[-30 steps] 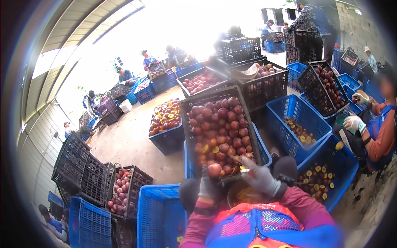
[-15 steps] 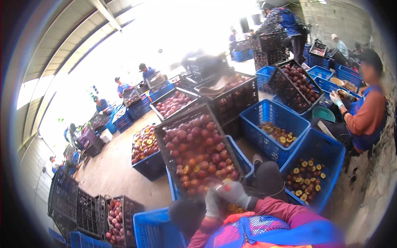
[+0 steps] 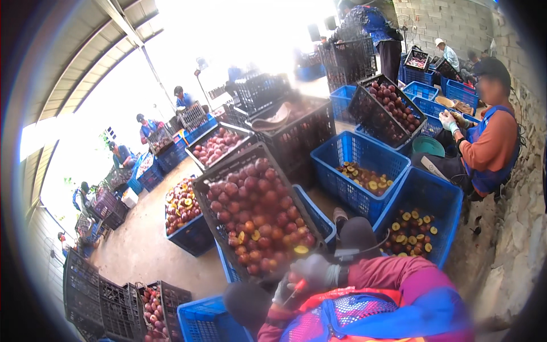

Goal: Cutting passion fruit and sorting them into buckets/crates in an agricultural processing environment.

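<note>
My left hand [image 3: 283, 292], in a grey glove, is closed low in front of my body. What it holds, if anything, is hidden. Close against it, my gloved right hand [image 3: 315, 271] is closed on a small red-handled tool [image 3: 299, 284], whose working end I cannot make out. Just beyond both hands, a black crate [image 3: 201, 194] tilts toward me, full of dark red plums [image 3: 259, 196]. A cut plum piece with yellow flesh [image 3: 301, 249] lies on the whole fruit near the crate's lower edge.
Blue crates with cut plums stand to the right [image 3: 393, 188] and left [image 3: 191, 233]. An empty blue crate [image 3: 208, 319] sits at lower left, beside black crates [image 3: 122, 296]. A co-worker in orange sleeves [image 3: 493, 137] sits at right near a green basin [image 3: 428, 146].
The scene has shifted left in view. My hands have moved down toward my body, away from the tilted crate. A yellow cut piece now lies on the plums close to where they were.
</note>
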Motion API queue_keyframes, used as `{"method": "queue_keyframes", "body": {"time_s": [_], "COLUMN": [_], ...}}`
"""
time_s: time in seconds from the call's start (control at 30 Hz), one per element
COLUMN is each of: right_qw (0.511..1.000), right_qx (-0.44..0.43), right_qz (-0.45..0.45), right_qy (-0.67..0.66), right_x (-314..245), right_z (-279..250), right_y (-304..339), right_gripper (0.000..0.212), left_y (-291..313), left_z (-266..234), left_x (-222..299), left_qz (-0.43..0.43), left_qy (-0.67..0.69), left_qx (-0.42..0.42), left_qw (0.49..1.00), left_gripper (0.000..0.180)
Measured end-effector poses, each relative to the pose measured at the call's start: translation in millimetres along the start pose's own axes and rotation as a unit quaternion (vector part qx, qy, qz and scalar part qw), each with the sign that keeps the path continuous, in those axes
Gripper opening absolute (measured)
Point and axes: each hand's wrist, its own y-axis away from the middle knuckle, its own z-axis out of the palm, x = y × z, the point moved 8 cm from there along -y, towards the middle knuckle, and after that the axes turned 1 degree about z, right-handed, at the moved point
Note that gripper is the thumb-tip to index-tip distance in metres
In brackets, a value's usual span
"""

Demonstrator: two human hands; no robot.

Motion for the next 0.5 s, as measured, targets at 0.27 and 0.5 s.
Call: {"method": "queue_keyframes", "body": {"time_s": [0.27, 0.5], "right_qw": [0.653, 0.790], "right_qx": [0.078, 0.015], "right_qz": [0.463, 0.436], "right_qy": [-0.594, -0.431], "right_x": [115, 132], "right_z": [73, 106], "right_y": [21, -21], "right_gripper": [0.042, 0.046], "left_y": [-5, 25], "left_z": [-41, -106], "left_x": [-91, -25], "left_qz": [-0.098, -0.065], "left_qy": [0.182, -0.157], "left_qx": [0.142, 0.204], "left_qw": [0.968, 0.964], "left_gripper": [0.028, 0.033]}}
